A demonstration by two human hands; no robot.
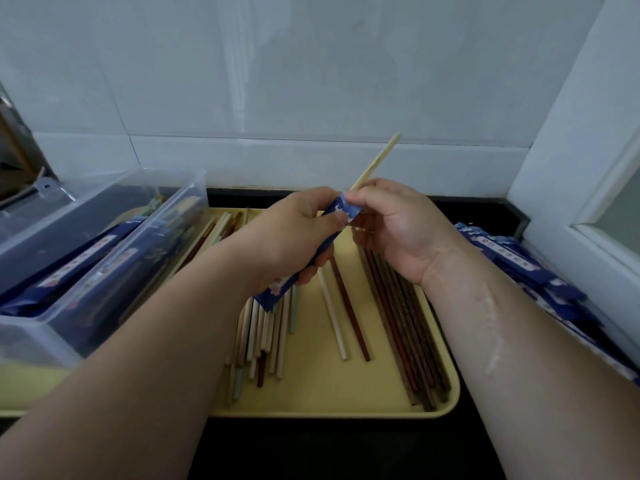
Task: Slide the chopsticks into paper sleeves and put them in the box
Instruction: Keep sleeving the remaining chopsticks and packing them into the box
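The left hand [298, 230] grips a blue paper sleeve [277, 292] above the tray [329, 393]. The right hand [398, 223] pinches a pale chopstick [375, 161] at the sleeve's mouth, only partly in. The box [104, 244] at the tray's left edge holds sleeved ones already, but many loose chopsticks [266, 330] remain on the tray, and spare sleeves [540, 271] wait beyond its right edge.

A dark bench [329, 452] carries a yellow tray [311, 393] (loose chopsticks [263, 334] on it, a clear box [104, 282] at its left end). Blue sleeves [540, 268] are heaped on the bench just right of the tray.
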